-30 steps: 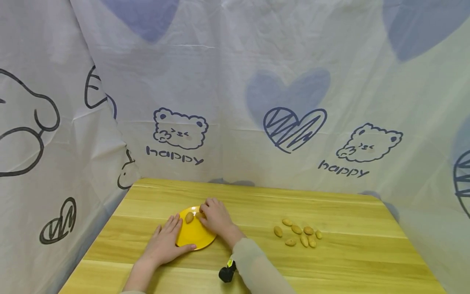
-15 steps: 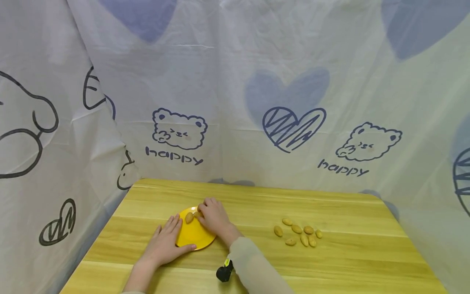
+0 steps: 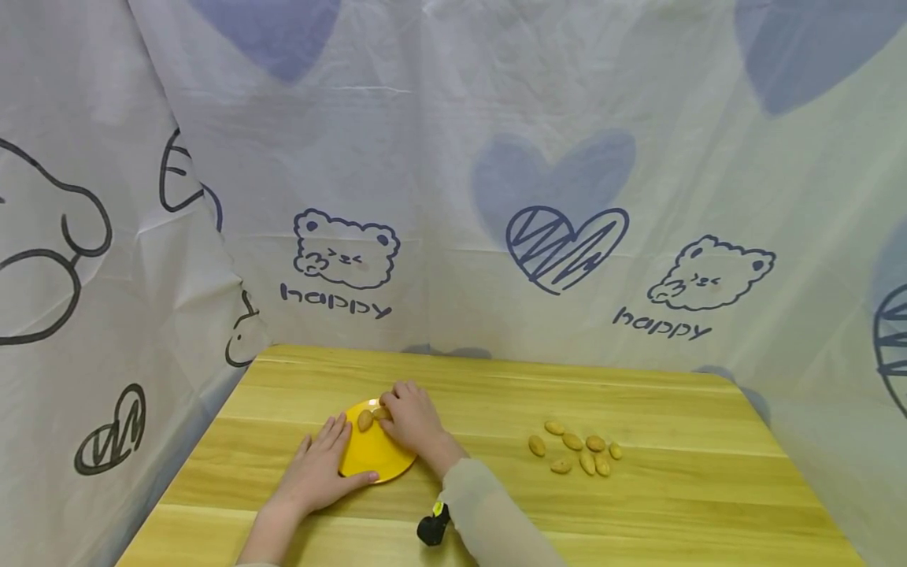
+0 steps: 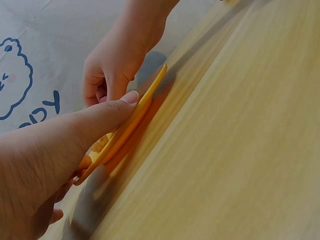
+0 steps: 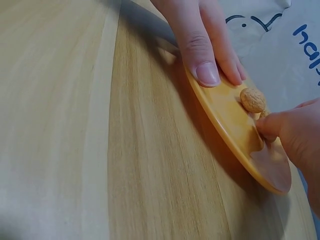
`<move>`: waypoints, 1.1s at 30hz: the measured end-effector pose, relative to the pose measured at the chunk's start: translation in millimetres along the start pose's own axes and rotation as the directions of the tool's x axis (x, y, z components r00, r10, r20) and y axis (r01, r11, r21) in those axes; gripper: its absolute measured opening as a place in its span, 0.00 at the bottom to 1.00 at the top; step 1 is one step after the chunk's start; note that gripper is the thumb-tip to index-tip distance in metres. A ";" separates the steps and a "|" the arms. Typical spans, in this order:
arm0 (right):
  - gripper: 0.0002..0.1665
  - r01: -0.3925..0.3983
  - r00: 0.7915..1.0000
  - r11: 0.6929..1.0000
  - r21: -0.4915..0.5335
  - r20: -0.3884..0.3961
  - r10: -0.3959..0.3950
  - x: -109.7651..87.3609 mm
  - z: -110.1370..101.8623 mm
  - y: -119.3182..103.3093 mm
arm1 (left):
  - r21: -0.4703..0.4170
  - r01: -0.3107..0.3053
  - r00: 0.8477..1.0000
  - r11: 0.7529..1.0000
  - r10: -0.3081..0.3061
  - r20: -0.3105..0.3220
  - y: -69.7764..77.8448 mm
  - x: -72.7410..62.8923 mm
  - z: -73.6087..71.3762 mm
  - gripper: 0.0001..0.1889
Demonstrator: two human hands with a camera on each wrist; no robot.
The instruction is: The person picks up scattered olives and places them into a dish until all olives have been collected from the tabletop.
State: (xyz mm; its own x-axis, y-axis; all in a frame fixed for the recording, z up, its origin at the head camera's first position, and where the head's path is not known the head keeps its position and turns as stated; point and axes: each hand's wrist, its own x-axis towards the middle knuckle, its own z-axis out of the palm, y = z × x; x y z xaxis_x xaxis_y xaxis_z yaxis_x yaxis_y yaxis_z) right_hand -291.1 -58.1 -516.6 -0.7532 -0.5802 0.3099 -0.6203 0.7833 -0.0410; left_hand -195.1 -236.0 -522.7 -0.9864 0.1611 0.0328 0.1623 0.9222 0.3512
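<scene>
A yellow plate (image 3: 379, 457) lies on the table, seen edge-on in both wrist views. My left hand (image 3: 316, 466) rests along its left side, fingers straight and thumb spread along the near rim; in the left wrist view that thumb (image 4: 107, 112) crosses the edge. Over the plate's far right part, my right hand (image 3: 416, 421) pinches an almond in its shell (image 3: 381, 413), which the fingertips partly cover. Right beside it on the plate sits another almond (image 3: 364, 420), showing a rough tan shell in the right wrist view.
Several more shelled almonds (image 3: 586, 463) lie loosely grouped on the wooden table (image 3: 680, 472) to the right. A small black object with a yellow tag (image 3: 432, 528) shows by the right sleeve (image 3: 489, 512). Printed white cloth (image 3: 439, 181) hangs behind and at the sides.
My right hand has shifted slightly left with its almond, bringing it up close to the other almond on the plate. The left hand and the plate have stayed in place.
</scene>
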 end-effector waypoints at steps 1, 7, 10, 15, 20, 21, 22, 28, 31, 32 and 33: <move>0.14 0.000 1.000 1.000 0.003 -0.001 0.000 0.1 0.4 0.3 | 0.000 0.000 1.000 1.000 0.000 0.000 0.0 -0.1 -0.1 0.56; 0.18 -0.025 1.000 0.999 0.042 -0.004 0.026 -3.1 -1.9 4.9 | -0.004 0.004 1.000 1.000 -0.004 0.006 -0.3 -1.3 0.8 0.56; 0.20 -0.035 0.999 0.998 0.056 -0.011 0.035 -5.3 -5.1 8.7 | -0.006 0.008 1.000 1.000 -0.008 0.017 -0.3 -1.9 1.2 0.57; 0.20 -0.039 0.999 0.997 0.067 -0.029 0.041 -9.0 -11.4 14.8 | -0.007 0.005 1.000 1.000 -0.005 0.010 -0.2 -1.2 0.8 0.56; 0.19 -0.030 0.996 0.995 0.095 -0.078 0.037 -15.4 -13.6 21.0 | -0.001 -0.001 1.000 1.000 0.001 0.001 -0.6 0.0 0.3 0.56; 0.18 -0.024 0.995 0.995 0.100 -0.092 0.033 -17.4 -13.4 22.5 | 0.000 -0.002 1.000 1.000 0.002 0.000 -0.5 0.2 0.3 0.56; 0.18 -0.013 0.993 0.995 0.098 -0.115 0.024 -19.6 -12.9 24.0 | 0.001 -0.003 1.000 1.000 0.003 0.000 -0.6 0.2 0.4 0.56; 0.18 -0.002 0.983 0.989 0.150 -0.183 0.030 -34.8 -17.4 32.0 | 0.002 -0.007 1.000 1.000 0.007 -0.003 -0.5 -0.1 0.7 0.56; 0.18 -0.024 0.981 0.981 0.191 -0.183 0.060 -42.0 -23.3 35.8 | 0.000 -0.009 1.000 1.000 0.009 -0.005 -0.6 -0.2 1.1 0.56; 0.18 -0.031 0.980 0.980 0.198 -0.185 0.068 -44.5 -24.6 37.4 | 0.000 -0.009 1.000 1.000 0.009 -0.006 -0.7 -0.3 1.3 0.56; 0.18 -0.038 0.979 0.978 0.203 -0.189 0.077 -46.8 -25.7 39.1 | -0.003 -0.009 1.000 1.000 0.008 -0.005 -0.7 -0.4 1.5 0.56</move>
State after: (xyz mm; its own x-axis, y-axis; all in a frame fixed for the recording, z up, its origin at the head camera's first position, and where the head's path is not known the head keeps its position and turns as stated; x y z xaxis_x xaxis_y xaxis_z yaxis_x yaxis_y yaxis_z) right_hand -274.5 5.4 -508.3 -0.7440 -0.4655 0.4793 -0.6227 0.7432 -0.2447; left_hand -194.8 -236.1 -524.4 -0.9851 0.1670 0.0409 0.1706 0.9198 0.3533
